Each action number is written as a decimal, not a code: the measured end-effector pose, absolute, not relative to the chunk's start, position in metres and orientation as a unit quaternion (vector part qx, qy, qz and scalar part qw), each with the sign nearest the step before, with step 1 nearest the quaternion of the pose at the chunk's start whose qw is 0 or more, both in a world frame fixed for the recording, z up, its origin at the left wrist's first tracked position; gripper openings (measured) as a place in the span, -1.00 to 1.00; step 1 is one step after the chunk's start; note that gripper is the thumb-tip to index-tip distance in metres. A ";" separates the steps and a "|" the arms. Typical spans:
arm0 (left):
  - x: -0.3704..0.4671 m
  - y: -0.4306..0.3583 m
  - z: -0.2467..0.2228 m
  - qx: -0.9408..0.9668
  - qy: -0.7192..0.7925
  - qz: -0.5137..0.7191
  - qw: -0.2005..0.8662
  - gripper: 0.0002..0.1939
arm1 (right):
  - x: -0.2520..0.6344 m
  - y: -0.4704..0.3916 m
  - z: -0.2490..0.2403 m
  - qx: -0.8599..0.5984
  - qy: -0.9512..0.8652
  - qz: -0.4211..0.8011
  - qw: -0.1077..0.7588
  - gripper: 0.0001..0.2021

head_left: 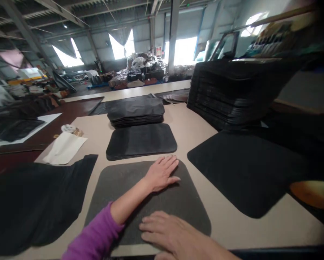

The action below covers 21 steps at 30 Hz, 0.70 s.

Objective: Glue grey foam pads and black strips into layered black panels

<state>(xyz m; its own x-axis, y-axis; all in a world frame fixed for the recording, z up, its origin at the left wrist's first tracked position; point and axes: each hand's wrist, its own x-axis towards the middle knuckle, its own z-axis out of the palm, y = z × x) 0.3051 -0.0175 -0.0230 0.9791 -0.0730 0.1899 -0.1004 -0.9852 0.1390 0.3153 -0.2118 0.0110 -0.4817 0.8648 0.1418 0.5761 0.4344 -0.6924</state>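
Note:
A dark grey sheet with rounded corners (pixel 118 184) lies flat on the beige table in front of me. My left hand (pixel 163 173), below a purple sleeve, rests palm down near its far right corner, fingers stretched out. Over the sheet's near edge is my right hand (pixel 172 231), fingers extended to the left and nothing gripped. Just beyond the sheet sits a low stack of black rounded pieces (pixel 141 141). Behind that stands a taller stack of folded black pieces (pixel 136 108).
A black rounded sheet (pixel 245 166) lies to the right, before a tall pile of black pieces (pixel 218 94). At left are a loose black sheet (pixel 42 198) and a white paper (pixel 65 148). The beige table (pixel 202 122) runs beneath them.

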 end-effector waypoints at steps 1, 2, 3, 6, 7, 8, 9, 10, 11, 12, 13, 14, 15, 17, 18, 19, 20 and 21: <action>0.287 -0.015 -0.021 0.992 -0.033 0.096 0.070 -0.24 | 0.316 -0.213 0.011 -0.449 -0.805 0.297 0.250 -0.51; 0.268 -0.010 -0.021 0.993 -0.014 0.094 0.065 -0.24 | 0.316 -0.213 0.010 -0.450 -0.803 0.298 0.254 -0.51; 0.248 -0.005 -0.022 0.994 0.013 0.088 0.059 -0.24 | 0.316 -0.214 0.008 -0.447 -0.805 0.294 0.256 -0.51; 0.198 0.016 -0.034 0.992 0.101 0.063 0.034 -0.27 | 0.313 -0.213 -0.004 -0.434 -0.823 0.259 0.259 -0.51; 0.189 0.023 -0.039 0.992 0.113 0.053 0.032 -0.27 | 0.312 -0.213 -0.010 -0.429 -0.828 0.243 0.265 -0.52; 0.183 0.029 -0.042 0.991 0.117 0.044 0.036 -0.28 | 0.311 -0.211 -0.016 -0.424 -0.833 0.228 0.273 -0.52; 0.180 0.034 -0.044 0.991 0.118 0.037 0.047 -0.31 | 0.310 -0.210 -0.023 -0.422 -0.835 0.214 0.280 -0.52; 0.178 0.038 -0.045 0.990 0.118 0.036 0.062 -0.33 | 0.309 -0.209 -0.029 -0.419 -0.838 0.203 0.286 -0.53; 0.176 0.041 -0.044 0.989 0.120 0.043 0.077 -0.36 | 0.309 -0.208 -0.035 -0.414 -0.841 0.196 0.289 -0.53; 0.173 0.044 -0.042 0.987 0.124 0.056 0.088 -0.38 | 0.309 -0.207 -0.039 -0.410 -0.843 0.191 0.291 -0.53; 0.168 0.046 -0.040 0.984 0.132 0.074 0.090 -0.39 | 0.309 -0.207 -0.041 -0.404 -0.846 0.190 0.292 -0.54; 0.161 0.048 -0.039 0.982 0.144 0.092 0.081 -0.39 | 0.310 -0.207 -0.042 -0.399 -0.847 0.191 0.296 -0.56; 0.152 0.050 -0.040 0.980 0.157 0.107 0.060 -0.38 | 0.310 -0.206 -0.041 -0.393 -0.846 0.198 0.302 -0.59; 0.133 0.053 -0.046 0.976 0.183 0.115 0.004 -0.35 | 0.312 -0.202 -0.033 -0.409 -0.826 0.220 0.321 -0.66; 0.125 0.053 -0.051 0.975 0.194 0.108 -0.020 -0.34 | 0.313 -0.198 -0.029 -0.437 -0.805 0.222 0.333 -0.69; 0.118 0.054 -0.058 0.974 0.202 0.098 -0.040 -0.33 | 0.314 -0.191 -0.024 -0.475 -0.781 0.212 0.344 -0.70; 0.113 0.054 -0.064 0.973 0.206 0.089 -0.055 -0.33 | 0.316 -0.183 -0.020 -0.521 -0.756 0.185 0.351 -0.69; 0.110 0.053 -0.069 0.973 0.208 0.081 -0.065 -0.32 | 0.318 -0.173 -0.018 -0.568 -0.732 0.145 0.348 -0.68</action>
